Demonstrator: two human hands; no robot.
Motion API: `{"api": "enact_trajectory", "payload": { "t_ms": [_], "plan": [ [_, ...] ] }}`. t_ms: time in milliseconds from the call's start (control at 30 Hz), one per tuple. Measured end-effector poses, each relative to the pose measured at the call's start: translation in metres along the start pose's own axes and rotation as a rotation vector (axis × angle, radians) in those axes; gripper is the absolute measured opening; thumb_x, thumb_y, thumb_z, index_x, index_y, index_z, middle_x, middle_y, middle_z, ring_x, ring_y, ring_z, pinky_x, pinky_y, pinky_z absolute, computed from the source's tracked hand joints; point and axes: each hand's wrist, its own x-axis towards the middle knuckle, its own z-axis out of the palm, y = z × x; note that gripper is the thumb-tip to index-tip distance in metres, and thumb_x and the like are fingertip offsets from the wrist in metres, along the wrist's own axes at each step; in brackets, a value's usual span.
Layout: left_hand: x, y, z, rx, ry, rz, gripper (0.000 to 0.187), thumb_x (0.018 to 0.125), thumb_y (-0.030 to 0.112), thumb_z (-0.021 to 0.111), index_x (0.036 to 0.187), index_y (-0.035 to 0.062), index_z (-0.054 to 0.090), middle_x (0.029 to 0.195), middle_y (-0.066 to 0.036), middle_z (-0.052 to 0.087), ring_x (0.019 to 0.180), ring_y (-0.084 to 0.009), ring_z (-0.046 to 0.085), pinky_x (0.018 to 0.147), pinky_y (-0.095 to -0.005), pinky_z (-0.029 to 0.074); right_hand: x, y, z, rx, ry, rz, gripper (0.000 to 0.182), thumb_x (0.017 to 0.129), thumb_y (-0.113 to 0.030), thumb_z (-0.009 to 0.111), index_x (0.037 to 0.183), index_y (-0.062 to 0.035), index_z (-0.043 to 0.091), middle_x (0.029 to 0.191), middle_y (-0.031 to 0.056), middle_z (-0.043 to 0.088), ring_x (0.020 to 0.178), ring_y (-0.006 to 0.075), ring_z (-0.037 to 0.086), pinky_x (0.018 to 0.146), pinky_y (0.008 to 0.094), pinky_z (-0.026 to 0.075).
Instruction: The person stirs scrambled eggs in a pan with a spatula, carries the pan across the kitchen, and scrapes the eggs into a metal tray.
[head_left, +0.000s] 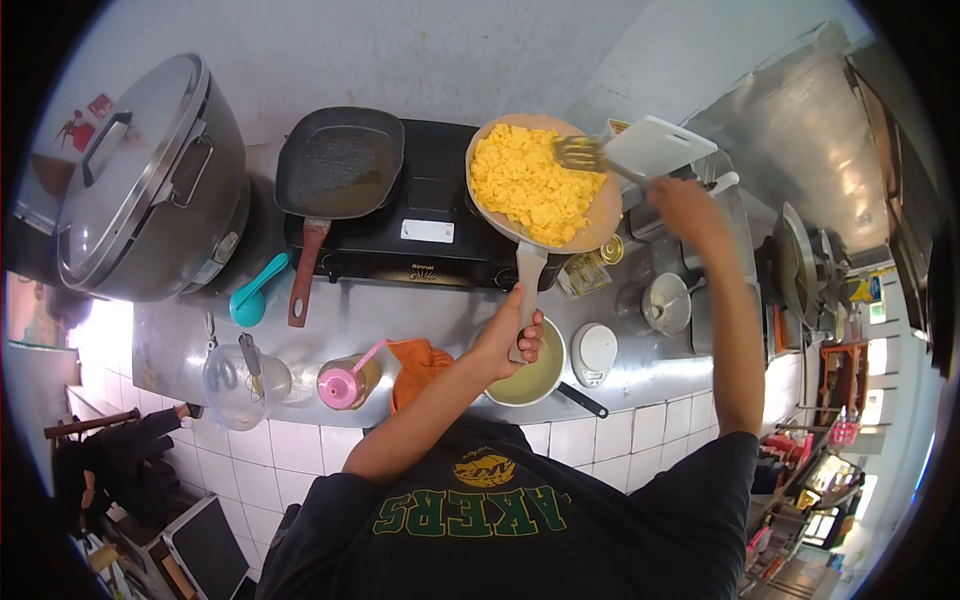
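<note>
A beige frying pan [598, 225] full of yellow scrambled egg [530, 185] sits on the right burner of a black tabletop stove [425, 225]. My left hand [515, 335] is closed around the pan's pale handle [528, 270] at the counter's near side. My right hand [688, 205] holds a slotted spatula [585, 153] whose head rests in the egg at the pan's far right edge.
A square grill pan [340, 165] occupies the left burner. A big lidded metal pot [150, 180] stands far left. On the steel counter [400, 315] lie a teal spoon [255, 290], a glass jar [240, 380], a pink-capped bottle [345, 382], an orange cloth [420, 360], a bowl [535, 385] and a white scale [597, 350].
</note>
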Motion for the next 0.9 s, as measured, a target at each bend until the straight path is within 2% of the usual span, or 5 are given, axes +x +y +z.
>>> {"api": "enact_trajectory", "payload": {
  "t_ms": [167,433,667,733,900],
  "plan": [
    [0.002,0.002,0.002,0.011,-0.004,0.014,0.053,0.091,0.063,0.035,0.075,0.013,0.042,0.055,0.005,0.031,0.042,-0.0061,0.027,0.037,-0.0205,0.022,-0.045,-0.109,0.034,-0.142,-0.122,0.049,0.029,0.088,-0.014,0.05,0.116,-0.0079,0.051,0.067,0.0104,0.063,0.071,0.0326,0.065,0.062,0.046,0.052],
    [0.001,0.002,0.0,-0.028,-0.001,-0.038,0.053,0.09,0.064,0.039,0.075,0.0132,0.043,0.055,0.006,0.031,0.041,-0.0062,0.027,0.036,-0.0207,0.022,-0.06,-0.083,-0.091,-0.085,-0.122,-0.001,0.014,0.085,-0.016,0.052,0.095,-0.0122,0.061,0.069,0.012,0.063,0.064,0.0331,0.064,0.054,0.0427,0.049],
    [-0.001,0.001,0.0,0.013,0.047,-0.01,0.05,0.09,0.061,0.041,0.075,0.0129,0.045,0.054,0.005,0.032,0.042,-0.0064,0.029,0.038,-0.0215,0.023,0.01,-0.075,0.02,0.095,-0.278,0.16,0.025,0.086,-0.028,0.053,0.098,-0.0095,0.066,0.086,0.0149,0.067,0.084,0.0337,0.066,0.071,0.0444,0.052],
    [-0.003,0.002,-0.003,-0.026,-0.008,0.003,0.049,0.09,0.059,0.042,0.077,0.0126,0.046,0.054,0.006,0.033,0.042,-0.0058,0.031,0.038,-0.0209,0.024,0.036,-0.045,-0.01,0.124,-0.479,0.181,0.026,0.091,-0.033,0.05,0.099,-0.0148,0.067,0.098,0.0133,0.066,0.098,0.0313,0.061,0.082,0.0443,0.049],
    [-0.005,0.001,-0.007,-0.111,-0.168,-0.044,0.049,0.09,0.059,0.043,0.077,0.0115,0.048,0.054,0.005,0.033,0.042,-0.0055,0.033,0.037,-0.0196,0.027,0.046,-0.04,-0.056,0.002,-0.228,0.129,0.025,0.088,-0.028,0.052,0.098,-0.0093,0.065,0.09,0.011,0.066,0.089,0.0275,0.064,0.074,0.0425,0.051]
  ]
}}
